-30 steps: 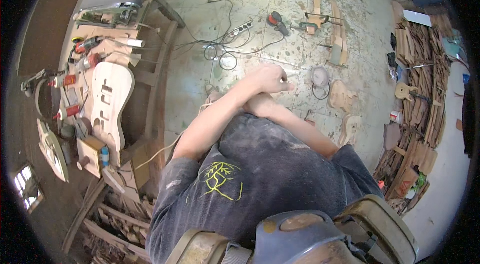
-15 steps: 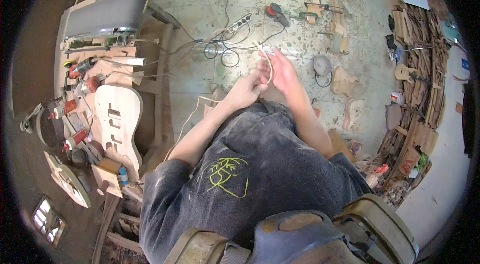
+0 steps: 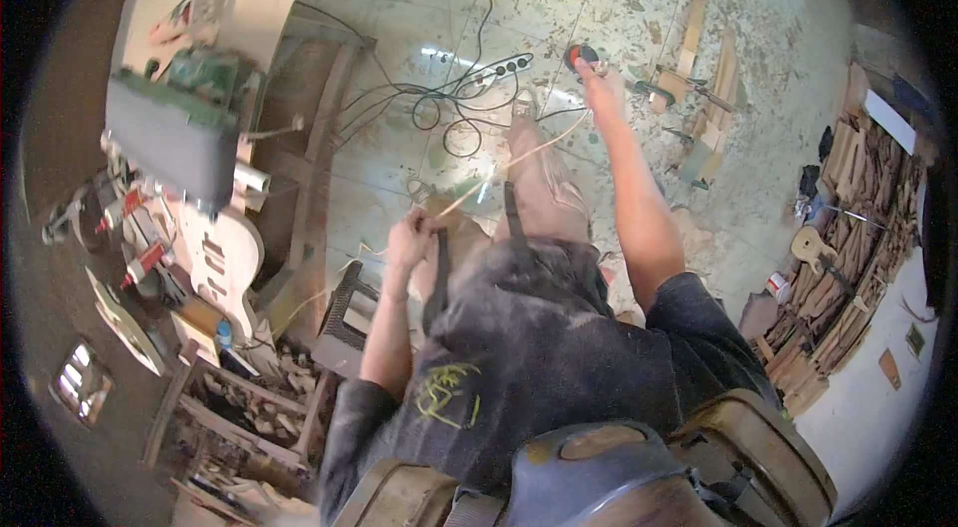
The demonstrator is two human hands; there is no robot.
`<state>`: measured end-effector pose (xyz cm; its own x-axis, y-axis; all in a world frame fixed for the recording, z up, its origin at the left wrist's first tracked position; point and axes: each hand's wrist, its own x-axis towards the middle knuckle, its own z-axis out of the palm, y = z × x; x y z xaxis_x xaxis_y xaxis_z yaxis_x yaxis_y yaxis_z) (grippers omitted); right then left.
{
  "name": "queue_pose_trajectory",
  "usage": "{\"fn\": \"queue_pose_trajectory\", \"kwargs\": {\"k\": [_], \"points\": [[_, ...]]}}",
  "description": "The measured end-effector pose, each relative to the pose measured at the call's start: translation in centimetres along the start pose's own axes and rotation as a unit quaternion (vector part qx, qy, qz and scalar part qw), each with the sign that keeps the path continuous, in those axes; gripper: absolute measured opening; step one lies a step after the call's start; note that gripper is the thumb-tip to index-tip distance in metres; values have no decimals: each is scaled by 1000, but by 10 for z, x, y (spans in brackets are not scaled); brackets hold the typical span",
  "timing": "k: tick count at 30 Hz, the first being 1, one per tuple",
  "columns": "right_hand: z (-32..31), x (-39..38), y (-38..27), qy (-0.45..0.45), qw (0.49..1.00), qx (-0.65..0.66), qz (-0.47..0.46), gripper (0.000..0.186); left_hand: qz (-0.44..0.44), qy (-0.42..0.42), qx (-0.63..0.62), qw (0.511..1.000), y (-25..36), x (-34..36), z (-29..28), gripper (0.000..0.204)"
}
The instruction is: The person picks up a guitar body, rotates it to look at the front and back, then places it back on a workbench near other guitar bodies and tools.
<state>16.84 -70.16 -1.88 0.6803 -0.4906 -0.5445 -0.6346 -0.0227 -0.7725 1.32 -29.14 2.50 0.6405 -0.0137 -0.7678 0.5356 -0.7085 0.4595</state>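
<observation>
My left hand (image 3: 409, 239) is closed on a thin pale cord (image 3: 526, 157) in front of my left thigh. From there the cord rises slantwise to the right, passing over my legs toward my right wrist. A slack length also trails to the lower left. With my arm stretched forward, my right hand (image 3: 603, 91) has its fingers round the body of a power tool (image 3: 578, 57) with a round red-and-black head. This tool is at floor level; my hand covers most of its body.
Left of the tool lie a black power strip (image 3: 512, 67) and tangled dark cables (image 3: 434, 98). Clamped wooden pieces (image 3: 711, 133) lie to the right. A bench at left bears a belt sander (image 3: 175, 143) and a pale guitar body (image 3: 222, 263). Stacked wood (image 3: 858, 228) lines the right side.
My hands have parted. The right reached forward to the power tool; the left drew back left with the cord, which now stretches between them. The view has shifted.
</observation>
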Motion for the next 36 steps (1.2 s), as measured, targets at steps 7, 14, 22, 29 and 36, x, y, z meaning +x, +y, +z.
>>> {"fn": "queue_pose_trajectory", "kwargs": {"k": [7, 14, 22, 29, 36], "points": [[76, 128, 123, -78, 932, -338, -101, 43, -70, -49, 102, 991, -5, 103, 90, 30], [178, 232, 244, -175, 899, -401, -23, 55, -66, -16, 127, 990, -22, 325, 152, 39], [255, 302, 333, -184, 844, -503, 38, 58, 189, 82, 222, 953, 0, 531, 228, 64], [269, 314, 349, -259, 830, -481, 110, 44, 162, 75, 256, 950, -19, 582, 290, 58], [254, 319, 349, -266, 819, -502, 79, 42, 161, 70, 245, 953, -12, 579, 302, 55]]}}
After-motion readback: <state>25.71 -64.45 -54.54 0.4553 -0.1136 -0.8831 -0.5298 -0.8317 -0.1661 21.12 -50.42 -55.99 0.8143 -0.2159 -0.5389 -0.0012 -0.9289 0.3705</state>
